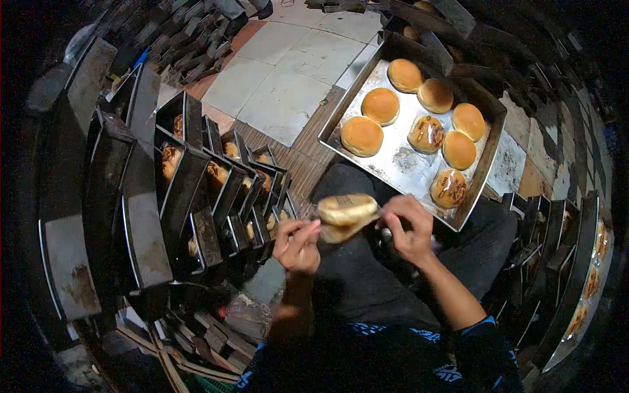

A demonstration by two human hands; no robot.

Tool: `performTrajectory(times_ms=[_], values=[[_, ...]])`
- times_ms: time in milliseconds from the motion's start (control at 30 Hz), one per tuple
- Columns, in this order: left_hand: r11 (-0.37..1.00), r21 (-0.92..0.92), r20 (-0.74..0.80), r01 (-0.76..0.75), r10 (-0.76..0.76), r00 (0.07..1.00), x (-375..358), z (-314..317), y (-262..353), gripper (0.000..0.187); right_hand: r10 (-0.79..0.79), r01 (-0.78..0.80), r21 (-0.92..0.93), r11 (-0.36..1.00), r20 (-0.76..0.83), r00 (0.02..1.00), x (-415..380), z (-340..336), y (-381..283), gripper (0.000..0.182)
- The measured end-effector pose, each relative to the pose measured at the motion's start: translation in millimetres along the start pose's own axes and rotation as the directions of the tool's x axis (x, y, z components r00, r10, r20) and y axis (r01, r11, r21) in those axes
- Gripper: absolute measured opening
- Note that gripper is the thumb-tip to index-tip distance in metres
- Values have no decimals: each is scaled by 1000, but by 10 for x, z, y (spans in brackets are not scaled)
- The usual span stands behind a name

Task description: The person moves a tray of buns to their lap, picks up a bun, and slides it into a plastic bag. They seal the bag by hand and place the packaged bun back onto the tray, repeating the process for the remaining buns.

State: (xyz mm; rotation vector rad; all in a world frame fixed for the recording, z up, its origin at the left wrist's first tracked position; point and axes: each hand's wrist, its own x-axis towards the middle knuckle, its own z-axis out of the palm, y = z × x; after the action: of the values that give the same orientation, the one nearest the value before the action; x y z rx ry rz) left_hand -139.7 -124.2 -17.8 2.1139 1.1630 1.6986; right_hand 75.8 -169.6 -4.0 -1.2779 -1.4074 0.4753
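Between my two hands, above my lap, hangs a bun in a see-through printed wrapper (346,209), slightly blurred. My left hand (298,245) pinches the wrapper's left corner between thumb and fingers. At the other end, my right hand (409,229) has its fingers closed on the wrapper's right end. Something shiny and metallic shows just below the right fingers, its shape partly hidden. Beyond my hands, a metal tray (403,167) rests tilted by my knee. Several bare golden buns (362,136) lie in it, along with wrapped buns (449,188) bearing dark print.
On my left stand stacked dark metal trays (147,239) with wrapped buns inside. More stacked trays (547,229) rise on my right, the outer one holding wrapped buns. Pale floor tiles (288,59) stretch ahead. Wooden strips (167,360) lie at lower left.
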Motion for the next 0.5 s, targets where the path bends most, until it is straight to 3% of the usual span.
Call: performTrajectory(times_ms=[133, 167, 200, 233, 300, 333, 367, 433, 467, 500], values=[[995, -84, -3, 49, -49, 999, -177, -5, -34, 22, 38, -36, 55, 998, -46, 998, -31, 78, -59, 10], [992, -124, -24, 31, -35, 999, -186, 77, -48, 20, -71, 68, -61, 996, -60, 996, 25, 109, -49, 10], [998, -51, -23, 40, -41, 999, -118, 201, 35, 11, -174, 161, -177, 971, -62, 983, 65, 159, -41, 10], [995, -64, 30, 81, -80, 996, -58, 276, 56, 8, -238, 229, -87, 970, -120, 964, 174, 329, 6, 8], [981, -19, 17, 193, -192, 981, 64, 403, -30, 11, -152, 133, -142, 981, -130, 980, 339, 462, 141, 9], [841, -108, -131, 530, -541, 831, 136, 370, 39, 11, 139, -177, -98, 979, -305, 942, 422, 436, 160, 17], [821, -131, -42, 556, -565, 824, 165, 261, 52, 11, 123, -167, -129, 977, -298, 947, 409, 373, 203, 20], [469, -329, 219, 819, -806, 550, -275, -56, -51, 12, 179, -228, -116, 967, -326, 928, 39, 421, 131, 23], [469, -321, 229, 823, -805, 547, -529, -173, -61, 12, 313, -338, -60, 939, -255, 915, -168, 395, 37, 27], [540, -285, 214, 791, -769, 602, -788, -304, -61, 12, 428, -451, -65, 890, -222, 876, -380, 404, -12, 32]])
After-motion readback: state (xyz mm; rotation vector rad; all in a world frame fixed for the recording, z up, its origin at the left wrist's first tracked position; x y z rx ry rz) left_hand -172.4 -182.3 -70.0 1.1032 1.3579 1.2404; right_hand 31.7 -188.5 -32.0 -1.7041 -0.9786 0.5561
